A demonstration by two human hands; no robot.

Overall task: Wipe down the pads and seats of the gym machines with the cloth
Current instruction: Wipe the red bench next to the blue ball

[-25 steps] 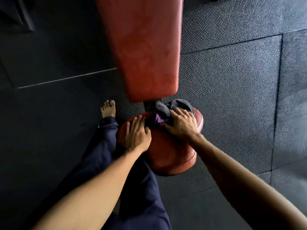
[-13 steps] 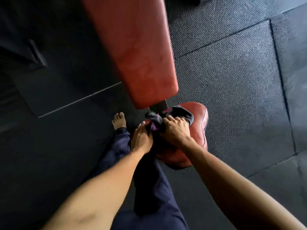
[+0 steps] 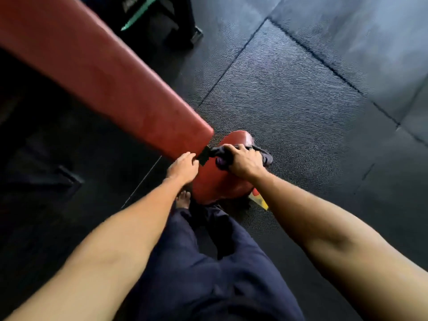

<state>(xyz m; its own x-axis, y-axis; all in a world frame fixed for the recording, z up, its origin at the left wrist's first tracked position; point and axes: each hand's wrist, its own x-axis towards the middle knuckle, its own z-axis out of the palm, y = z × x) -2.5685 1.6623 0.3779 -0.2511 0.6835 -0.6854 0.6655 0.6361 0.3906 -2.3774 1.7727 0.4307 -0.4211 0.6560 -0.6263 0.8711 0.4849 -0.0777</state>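
A red padded seat (image 3: pixel 215 181) sits low in the middle of the view, below a long red back pad (image 3: pixel 104 79) that slants up to the upper left. My right hand (image 3: pixel 243 161) grips a dark grey and purple cloth (image 3: pixel 266 157) bunched on the far part of the seat. My left hand (image 3: pixel 183 167) rests on the seat's left edge, its fingers bent over the gap between seat and back pad. A black bracket (image 3: pixel 205 156) shows between the two pads.
Black rubber floor tiles (image 3: pixel 301 100) spread to the right and behind. Dark machine parts with a green strip (image 3: pixel 139 17) stand at the top. My bare foot (image 3: pixel 184 200) and dark blue trousers (image 3: pixel 208 262) are right below the seat. A yellow and red label (image 3: pixel 259 198) lies under my right forearm.
The view has swung, so the back pad now slants to the upper left. My right hand with the cloth has shifted toward the seat's far right side. My left hand stays on the left edge.
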